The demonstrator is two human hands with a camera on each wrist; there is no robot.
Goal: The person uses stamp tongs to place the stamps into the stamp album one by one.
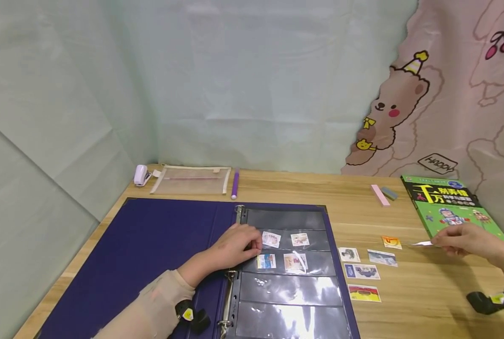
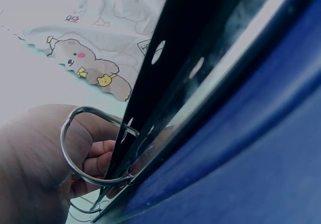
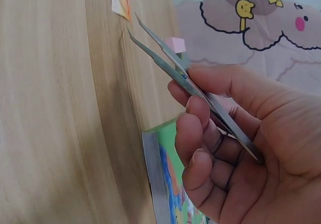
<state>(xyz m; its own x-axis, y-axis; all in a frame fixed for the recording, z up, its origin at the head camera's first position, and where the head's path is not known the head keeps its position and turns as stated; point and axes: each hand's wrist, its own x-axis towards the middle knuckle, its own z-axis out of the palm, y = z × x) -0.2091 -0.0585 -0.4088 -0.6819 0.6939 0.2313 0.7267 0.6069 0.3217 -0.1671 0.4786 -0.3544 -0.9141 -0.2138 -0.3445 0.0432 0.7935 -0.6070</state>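
My right hand (image 1: 463, 240) holds curved-tip metal tweezers (image 3: 183, 78) between thumb and fingers. The tweezer tips stand slightly apart, pointing at an orange stamp (image 1: 391, 242) on the table. On the left, my left hand (image 1: 236, 245) rests on the black pocket page (image 1: 287, 289) of a navy ring binder (image 1: 163, 245), fingers loosely bent beside the stamps. The left wrist view shows this hand behind a metal binder ring (image 2: 65, 143). Several stamps sit in the second and third pocket rows, among them a blue one (image 1: 266, 261) by the left thumb.
Several loose stamps, one red and yellow (image 1: 364, 293), lie right of the binder. A green book (image 1: 455, 207), a pink block (image 1: 380, 195) and a grey-blue block (image 1: 389, 193) are at the back right. A purple pen (image 1: 235, 183), mesh pouch (image 1: 192, 180) and small stapler (image 1: 141, 175) line the back.
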